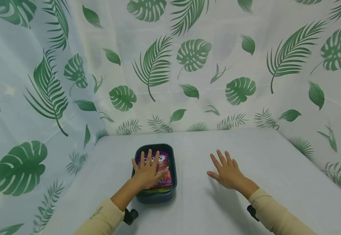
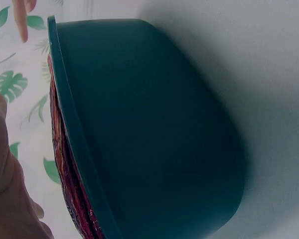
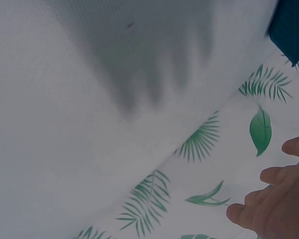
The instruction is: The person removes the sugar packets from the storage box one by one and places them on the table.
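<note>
A dark teal bin [image 1: 173,176] stands on the white table, left of the middle. Inside it lie purple and red snack packets [image 1: 163,158], with a green packet [image 1: 155,191] along the near edge. My left hand [image 1: 145,174] is spread over the bin, its fingers straight and apart; it holds nothing and partly hides the packets. In the left wrist view the side of the bin [image 2: 139,119] fills the middle, with packets [image 2: 67,169] just above its rim. My right hand [image 1: 229,174] hovers over the table to the right, fingers spread, with its shadow below.
A white sheet printed with green leaves [image 1: 194,55] hangs behind the table and along both sides. The white tabletop [image 1: 197,209] runs between the two hands. A dark wrist camera [image 1: 130,216] sits under the left sleeve, and another [image 1: 252,212] under the right one.
</note>
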### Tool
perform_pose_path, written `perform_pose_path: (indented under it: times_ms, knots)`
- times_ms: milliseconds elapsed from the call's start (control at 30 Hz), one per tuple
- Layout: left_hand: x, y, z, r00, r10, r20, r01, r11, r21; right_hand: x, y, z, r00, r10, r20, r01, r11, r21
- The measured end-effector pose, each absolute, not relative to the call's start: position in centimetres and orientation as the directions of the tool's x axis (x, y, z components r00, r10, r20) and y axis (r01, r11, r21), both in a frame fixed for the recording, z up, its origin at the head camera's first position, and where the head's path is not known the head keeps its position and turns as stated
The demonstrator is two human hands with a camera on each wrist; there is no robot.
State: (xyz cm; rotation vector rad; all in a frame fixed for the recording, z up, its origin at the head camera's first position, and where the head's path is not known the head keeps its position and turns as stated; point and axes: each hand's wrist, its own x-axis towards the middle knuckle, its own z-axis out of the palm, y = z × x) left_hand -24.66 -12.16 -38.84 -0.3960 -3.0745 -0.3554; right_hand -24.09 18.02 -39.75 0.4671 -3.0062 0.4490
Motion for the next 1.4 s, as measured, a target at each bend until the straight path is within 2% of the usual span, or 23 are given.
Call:
perform_pose_path:
  times_ms: [200, 533, 633, 733, 833, 933, 1100, 1167, 1267, 1400]
  knots:
    - [-25.0, -12.4, -39.0, -0.968, 0.244, 0.057, 0.250, 0.945, 0.211, -24.7, 17.8, -39.7, -0.947, -0.297, 0.121, -0.320, 0.902, -0.290]
    - [-25.9, -14.7, -38.8, -0.985, 0.171, 0.037, 0.174, 0.942, 0.288, -26.2, 14.8, -38.2, -0.935, -0.321, 0.149, -0.354, 0.852, -0.385]
    - [-26.2, -15.5, -39.1, -0.986, 0.166, 0.034, 0.168, 0.928, 0.333, -26.7, 13.3, -38.1, -0.931, -0.334, 0.150, -0.366, 0.830, -0.420]
    - [-26.4, -16.3, -39.8, -0.990, 0.141, 0.025, 0.138, 0.899, 0.415, -27.2, 11.8, -38.5, -0.929, -0.346, 0.129, -0.362, 0.783, -0.505]
    - [-26.5, -17.1, -40.8, -0.995, 0.102, 0.000, 0.088, 0.852, 0.515, -27.7, 10.3, -38.9, -0.931, -0.361, 0.052, -0.316, 0.729, -0.607]
    - [-26.7, -17.9, -41.7, -0.997, 0.074, -0.034, 0.032, 0.739, 0.672, -28.1, 8.8, -39.0, -0.925, -0.378, -0.025, -0.249, 0.656, -0.713]
    - [-27.0, -19.0, -43.4, -0.991, 0.094, -0.099, -0.055, 0.389, 0.919, -28.1, 6.6, -38.4, -0.916, -0.390, -0.095, -0.111, 0.474, -0.874]
    - [-27.1, -19.2, -44.2, -0.986, 0.106, -0.126, -0.097, 0.249, 0.964, -27.9, 5.7, -38.2, -0.912, -0.394, -0.110, -0.061, 0.397, -0.916]
    - [-26.9, -19.4, -45.5, -0.982, 0.105, -0.159, -0.147, 0.112, 0.983, -27.5, 4.6, -38.3, -0.897, -0.425, -0.121, -0.007, 0.286, -0.958]
    - [-26.5, -19.7, -46.6, -0.982, 0.070, -0.174, -0.170, 0.061, 0.984, -27.1, 3.2, -38.8, -0.872, -0.474, -0.123, 0.041, 0.181, -0.983]
